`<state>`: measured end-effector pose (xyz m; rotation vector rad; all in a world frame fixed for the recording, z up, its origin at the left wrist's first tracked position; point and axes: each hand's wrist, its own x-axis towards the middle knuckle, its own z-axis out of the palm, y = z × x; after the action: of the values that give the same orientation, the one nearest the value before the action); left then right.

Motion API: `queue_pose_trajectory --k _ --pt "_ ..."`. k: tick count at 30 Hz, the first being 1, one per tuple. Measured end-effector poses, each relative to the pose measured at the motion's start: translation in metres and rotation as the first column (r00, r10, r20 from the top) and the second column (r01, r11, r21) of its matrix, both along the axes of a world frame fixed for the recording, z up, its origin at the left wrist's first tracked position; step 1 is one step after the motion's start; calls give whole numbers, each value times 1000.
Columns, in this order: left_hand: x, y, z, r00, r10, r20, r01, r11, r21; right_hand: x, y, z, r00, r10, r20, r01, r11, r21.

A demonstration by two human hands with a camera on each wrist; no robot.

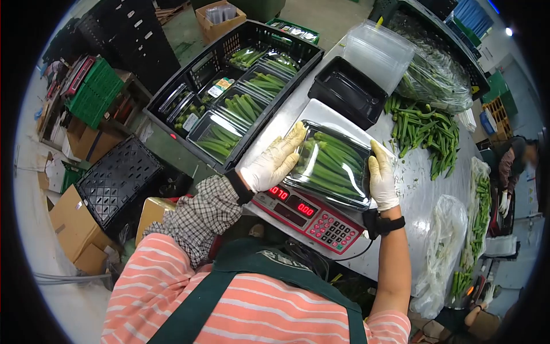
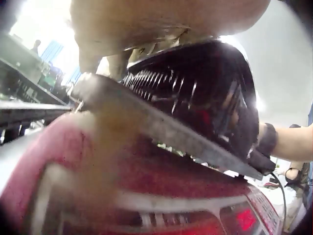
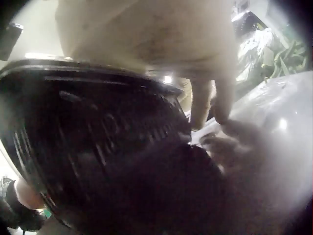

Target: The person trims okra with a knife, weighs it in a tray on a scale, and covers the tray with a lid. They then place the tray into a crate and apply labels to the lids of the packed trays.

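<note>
A black plastic tray (image 1: 333,163) of long green okra-like pods, covered by a clear lid, is over the metal pan of a red digital scale (image 1: 306,217). My gloved left hand (image 1: 275,159) grips its left side, thumb toward me and fingers along the edge. On the right side, my gloved right hand (image 1: 382,178) holds the rim with its fingers pointing away. The left wrist view shows the tray's dark underside (image 2: 195,88), tilted above the scale pan (image 2: 161,128). Up close in the right wrist view, the right fingers (image 3: 222,100) reach down past the tray's edge.
A black crate (image 1: 260,129) with several packed trays stands at the left. Beyond the scale are an empty black tray (image 1: 348,94) and stacked clear lids (image 1: 378,54). Loose green pods (image 1: 427,135) and plastic bags (image 1: 441,246) lie on the right of the steel table (image 1: 409,198).
</note>
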<state>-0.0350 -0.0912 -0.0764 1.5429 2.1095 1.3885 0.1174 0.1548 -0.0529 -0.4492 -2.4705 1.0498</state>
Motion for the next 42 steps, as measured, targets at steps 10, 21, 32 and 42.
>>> queue_pose_trajectory --k 10,21,32,42 --pt "-49 38 20 648 206 733 -175 977 -120 -2 10 4 997 57 48 -58 998 9" --pt "-78 65 -12 236 107 966 92 987 -132 1 14 -15 999 -49 15 50 997 -54" --pt "11 -50 27 339 -21 940 185 982 -44 100 -24 4 965 -58 254 241 566 -788" --pt "31 -30 -3 -45 -42 998 -31 999 41 95 -30 -13 995 -93 -27 -11 165 -986"
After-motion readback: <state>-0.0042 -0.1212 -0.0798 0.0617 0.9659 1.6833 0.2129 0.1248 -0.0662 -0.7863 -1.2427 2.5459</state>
